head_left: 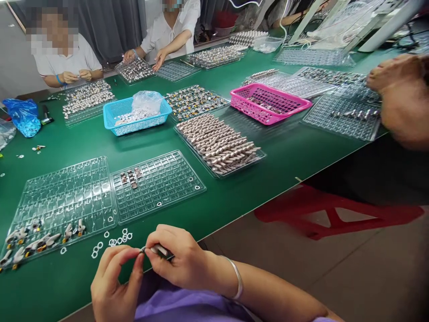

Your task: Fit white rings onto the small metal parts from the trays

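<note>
A tiny dark part (142, 251) sits between the fingertips of both hands, just over the desk's near edge. The left hand (115, 279) has its grip pinched on one side of it; the right hand (179, 257) pinches the other, its curled fingers also holding a dark-and-white piece (163, 252). White rings (113, 242) lie loose on the green desk (221, 201) just beyond the hands. Past them, the left tray (67, 190) bears grey-and-white pieces (40, 242) along its near rows; the right tray (157, 183), beside it, carries a small cluster (132, 177) of dark parts. Farther off stand a stack (217, 143) of beige pieces, a blue basket (137, 127) and a pink basket (250, 112). Across the desk, two co-workers (172, 40) in white handle small pieces.
</note>
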Demonstrator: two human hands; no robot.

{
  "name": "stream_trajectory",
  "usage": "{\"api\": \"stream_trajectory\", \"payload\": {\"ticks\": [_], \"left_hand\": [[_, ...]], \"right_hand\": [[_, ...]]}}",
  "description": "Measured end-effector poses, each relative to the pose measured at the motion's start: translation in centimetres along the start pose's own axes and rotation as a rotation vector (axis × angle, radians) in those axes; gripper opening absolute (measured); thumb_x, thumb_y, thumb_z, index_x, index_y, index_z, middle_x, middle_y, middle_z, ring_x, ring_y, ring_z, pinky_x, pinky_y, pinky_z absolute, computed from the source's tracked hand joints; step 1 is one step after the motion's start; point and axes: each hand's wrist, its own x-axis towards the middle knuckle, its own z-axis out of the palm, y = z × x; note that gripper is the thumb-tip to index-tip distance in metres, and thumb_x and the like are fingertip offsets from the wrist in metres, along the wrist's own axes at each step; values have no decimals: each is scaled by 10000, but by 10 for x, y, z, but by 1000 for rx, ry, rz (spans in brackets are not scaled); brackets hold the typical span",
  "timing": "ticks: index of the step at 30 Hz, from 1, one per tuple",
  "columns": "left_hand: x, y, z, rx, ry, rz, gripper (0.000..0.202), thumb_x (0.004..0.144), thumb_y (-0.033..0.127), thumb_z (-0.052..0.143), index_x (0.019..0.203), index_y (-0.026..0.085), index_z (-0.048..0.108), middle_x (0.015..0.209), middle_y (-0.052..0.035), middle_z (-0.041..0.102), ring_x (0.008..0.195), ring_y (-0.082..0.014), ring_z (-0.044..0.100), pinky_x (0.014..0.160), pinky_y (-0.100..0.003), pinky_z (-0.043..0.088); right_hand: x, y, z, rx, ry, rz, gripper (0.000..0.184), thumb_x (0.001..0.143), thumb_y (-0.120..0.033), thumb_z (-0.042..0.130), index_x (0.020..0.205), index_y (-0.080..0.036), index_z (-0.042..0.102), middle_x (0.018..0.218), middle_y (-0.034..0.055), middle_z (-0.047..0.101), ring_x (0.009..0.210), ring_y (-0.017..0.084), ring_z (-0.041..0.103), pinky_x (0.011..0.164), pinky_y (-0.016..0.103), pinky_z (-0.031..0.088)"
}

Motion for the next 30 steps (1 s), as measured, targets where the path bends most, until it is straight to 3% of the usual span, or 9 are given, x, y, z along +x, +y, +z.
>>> {"api": "stream_trajectory", "payload": {"ticks": [5,21,30], "left_hand": [[4,3,-1,-38,-90,-58,119,876,143,606,934,233,659,864,3,664,755,-133,647,676,-204,516],[8,6,0,-14,-97,-109,102,833,141,599,787,232,607,754,30,618,689,-118,600,646,-189,488],[11,8,-5,-190,-224,-204,122,866,147,567,806,251,586,765,42,602,690,-122,589,634,-192,480]], "right_hand": [[1,0,-2,80,-9,137,86,851,-176,533,768,-182,553,636,-24,497,556,99,439,538,211,382],[1,-3,2,304,-80,474,80,776,-207,570,713,-158,569,623,-22,510,545,85,427,505,197,342],[9,6,-2,720,-235,815,145,725,-273,641,708,-149,566,567,-51,462,508,67,364,457,191,269]]}}
